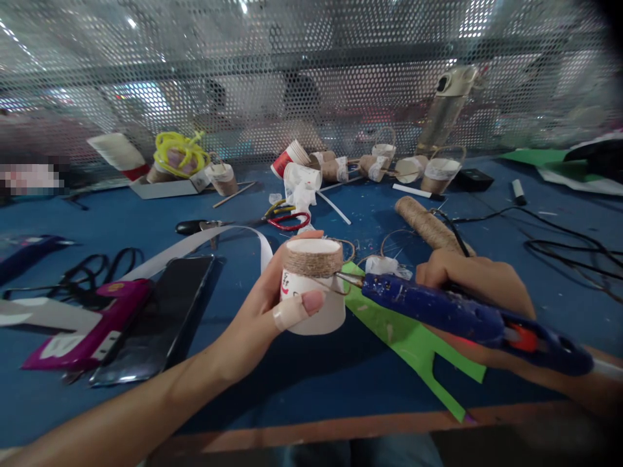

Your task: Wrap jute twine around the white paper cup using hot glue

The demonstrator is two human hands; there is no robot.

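Note:
My left hand [272,305] grips a white paper cup [321,318], its thumb across the front with a bandage on it. Jute twine [314,261] is wound in several rows around the cup's upper end, and a loose strand hangs at its right side. My right hand [481,285] is closed around a blue hot glue gun [433,308], whose metal nozzle meets the cup's right side just at the lower edge of the twine. A roll of twine [428,224] lies behind my right hand. Under the glue gun is a green cut sheet [403,331].
To the left lie a black phone [160,318], a magenta box [97,324] and a white ribbon [195,243]. Red-handled scissors [289,220] rest behind the cup. Several twine-wrapped cups [440,174] stand along the perforated metal screen [311,84]. A black cable [574,250] coils at right.

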